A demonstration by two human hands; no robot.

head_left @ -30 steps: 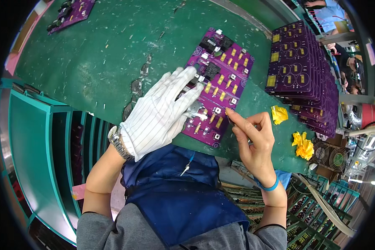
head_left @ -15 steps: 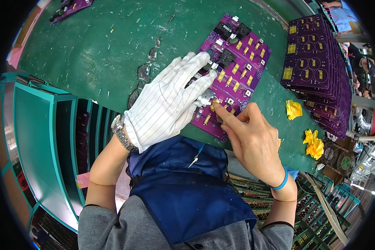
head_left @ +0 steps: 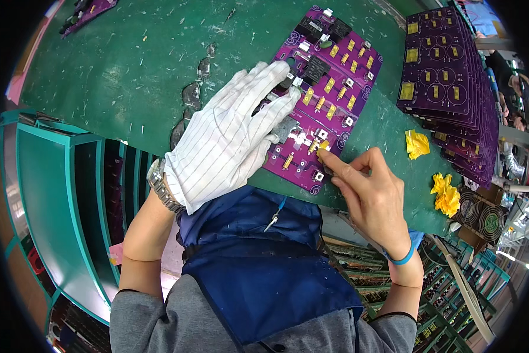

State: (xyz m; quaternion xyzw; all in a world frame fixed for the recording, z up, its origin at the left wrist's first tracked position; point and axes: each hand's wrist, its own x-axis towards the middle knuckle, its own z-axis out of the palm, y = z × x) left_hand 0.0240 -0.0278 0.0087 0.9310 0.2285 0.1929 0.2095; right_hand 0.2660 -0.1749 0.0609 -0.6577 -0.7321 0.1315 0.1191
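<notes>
Populated purple circuit board [head_left: 337,101], flat on green workbench [head_left: 141,76], presumably light, stiff, fragile, best held by edges; gloved left hand [head_left: 229,132] spread atop, unclenched; bare right hand [head_left: 373,191] alongside, grip indeterminable.

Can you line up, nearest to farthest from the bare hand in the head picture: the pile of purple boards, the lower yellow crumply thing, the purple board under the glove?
From the bare right hand:
1. Purple board under the glove: just to its left.
2. Lower yellow crumply thing: to its right.
3. Pile of purple boards: farther up, to the right.
</notes>
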